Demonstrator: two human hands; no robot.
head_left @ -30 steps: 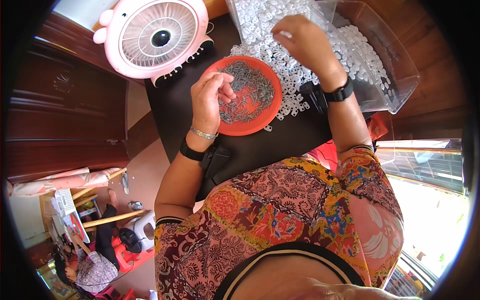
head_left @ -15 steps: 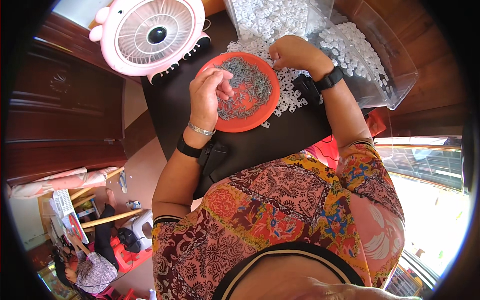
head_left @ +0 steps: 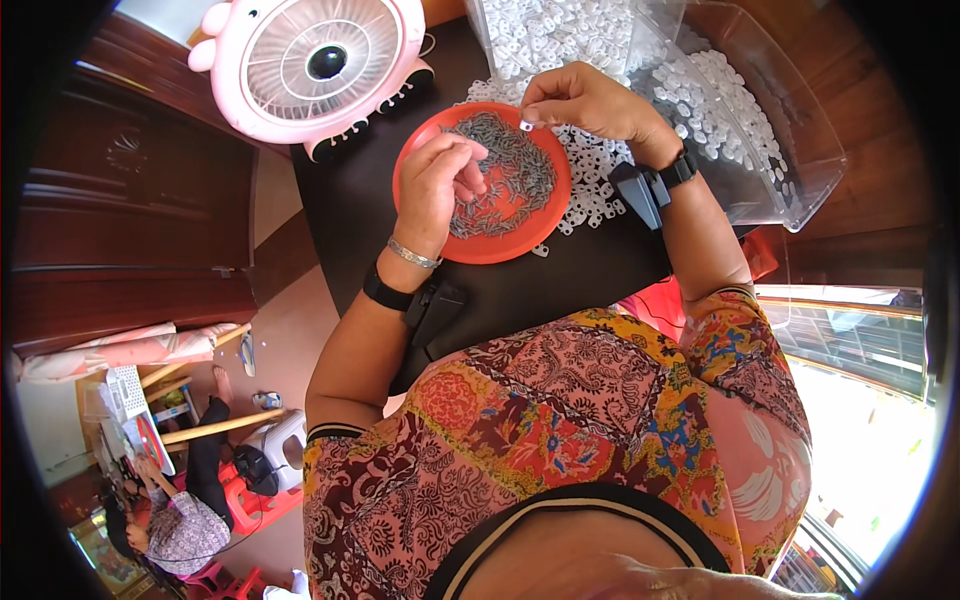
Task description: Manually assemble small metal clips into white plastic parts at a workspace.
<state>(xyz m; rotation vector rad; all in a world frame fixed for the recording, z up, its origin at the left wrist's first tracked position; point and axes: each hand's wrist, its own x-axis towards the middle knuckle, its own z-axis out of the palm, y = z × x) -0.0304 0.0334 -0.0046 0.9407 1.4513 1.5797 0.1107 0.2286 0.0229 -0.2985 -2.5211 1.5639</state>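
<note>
My right hand point(head_left: 595, 105) pinches a small white plastic piece point(head_left: 526, 126) between thumb and fingertips, above the right part of an orange-red round plate point(head_left: 482, 252). A spread of small grey nails or screws point(head_left: 525, 175) lies in that plate; they are too small to tell which. Over the plate's left side hovers my left hand point(head_left: 432, 190), its fingers curled and pressed together. Whatever those fingers hold, if anything, is hidden. Loose white plastic pieces point(head_left: 590, 195), each with holes, are scattered on the black table just right of the plate.
Clear plastic bins with many white pieces point(head_left: 715, 95) stand at the back and right. A pink fan point(head_left: 325, 62) is at the back left of the black table point(head_left: 350, 230). Far left, another person point(head_left: 185, 535) sits at a small table near a red stool point(head_left: 262, 505).
My right hand has moved from the loose white pieces leftward over the plate, and a white piece now shows in its pinch. My left hand stays over the plate, fingers still curled.
</note>
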